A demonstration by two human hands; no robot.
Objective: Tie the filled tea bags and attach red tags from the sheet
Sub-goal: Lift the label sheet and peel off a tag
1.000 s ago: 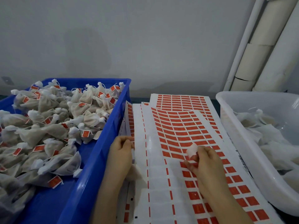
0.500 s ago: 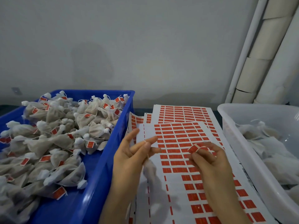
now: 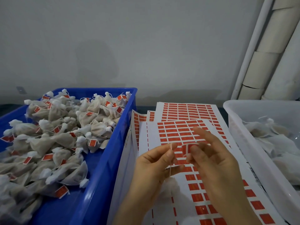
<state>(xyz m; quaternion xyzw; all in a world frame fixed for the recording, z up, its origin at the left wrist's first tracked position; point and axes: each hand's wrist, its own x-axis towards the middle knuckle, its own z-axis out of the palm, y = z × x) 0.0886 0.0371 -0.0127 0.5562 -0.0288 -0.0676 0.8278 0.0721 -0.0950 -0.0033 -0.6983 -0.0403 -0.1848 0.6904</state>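
Over the sheet [image 3: 183, 127], my left hand [image 3: 155, 161] pinches the string [image 3: 170, 166]; the bag hangs hidden below. My right hand [image 3: 209, 158] pinches a peeled tag [image 3: 186, 149]. I should centre the string, then fold the tag squarely shut.

You are looking down at a stack of tag sheets [image 3: 186, 114] lying in the middle. A big crate [image 3: 103, 168] is sitting to the left of the sheets, and a heap of tied tea bags [image 3: 61, 135] is lying in it. A tub [image 3: 240, 143] is sitting to the right, with more bags [image 3: 266, 132] lying inside. Your left hand [image 3: 155, 164] and your right hand [image 3: 215, 161] are hanging side by side over the sheets, near you. A wall [image 3: 129, 46] is standing behind everything, and pipes [image 3: 276, 46] are leaning at its right side.
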